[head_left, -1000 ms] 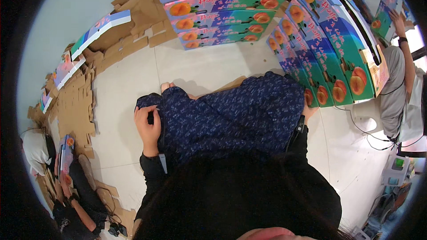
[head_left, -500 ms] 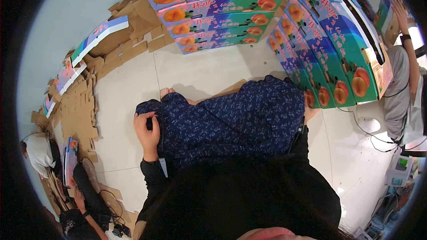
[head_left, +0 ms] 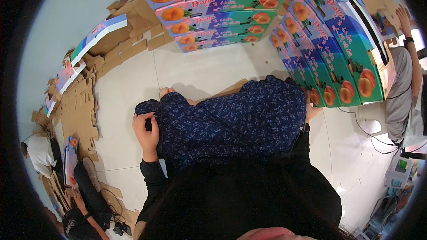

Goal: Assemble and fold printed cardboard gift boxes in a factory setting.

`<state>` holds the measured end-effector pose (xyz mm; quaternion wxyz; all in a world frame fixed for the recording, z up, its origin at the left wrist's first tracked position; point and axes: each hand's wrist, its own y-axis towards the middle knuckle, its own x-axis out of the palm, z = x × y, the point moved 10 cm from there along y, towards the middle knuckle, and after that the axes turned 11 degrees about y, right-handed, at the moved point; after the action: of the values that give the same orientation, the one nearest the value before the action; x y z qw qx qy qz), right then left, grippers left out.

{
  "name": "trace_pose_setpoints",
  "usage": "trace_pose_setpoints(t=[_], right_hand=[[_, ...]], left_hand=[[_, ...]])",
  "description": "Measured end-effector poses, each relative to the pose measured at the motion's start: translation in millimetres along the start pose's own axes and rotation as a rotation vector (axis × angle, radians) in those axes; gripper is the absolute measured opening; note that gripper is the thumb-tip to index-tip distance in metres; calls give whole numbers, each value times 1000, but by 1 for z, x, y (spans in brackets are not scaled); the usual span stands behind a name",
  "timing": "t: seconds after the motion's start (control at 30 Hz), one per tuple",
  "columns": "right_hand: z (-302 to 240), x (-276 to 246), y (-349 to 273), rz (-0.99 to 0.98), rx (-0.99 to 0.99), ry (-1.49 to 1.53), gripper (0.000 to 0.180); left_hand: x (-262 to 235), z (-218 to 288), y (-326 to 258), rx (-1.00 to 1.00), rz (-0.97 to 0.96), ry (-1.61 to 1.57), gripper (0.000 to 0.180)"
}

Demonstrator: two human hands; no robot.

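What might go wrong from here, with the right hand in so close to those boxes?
First, the right hand is at the near lower edge of the right-hand stack of printed boxes; a bump might shift the stack or pinch fingers, though contact is partly hidden. Second, the dark floral cloth over the lap reaches close to that stack and could catch on it. Third, the thin cable beside the boxes could snag if they slide.
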<state>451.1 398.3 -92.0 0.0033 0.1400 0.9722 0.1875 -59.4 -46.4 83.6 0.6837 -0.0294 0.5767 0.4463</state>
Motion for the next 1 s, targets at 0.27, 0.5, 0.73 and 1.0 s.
trace_pose_setpoints(t=[0.27,0.5,0.73,1.0], right_hand=[[2,3,-7,-50,-6,42,70],[5,9,-11,-68,-6,64,73],[15,7,-13,-67,9,116,76],[-1,-16,-4,80,76,-94,72]], left_hand=[[5,-5,-2,-15,-28,-9,7],[2,-3,-3,26,-12,42,7],[23,55,29,51,-146,34,16],[224,232,73,312,-1240,-683,40]])
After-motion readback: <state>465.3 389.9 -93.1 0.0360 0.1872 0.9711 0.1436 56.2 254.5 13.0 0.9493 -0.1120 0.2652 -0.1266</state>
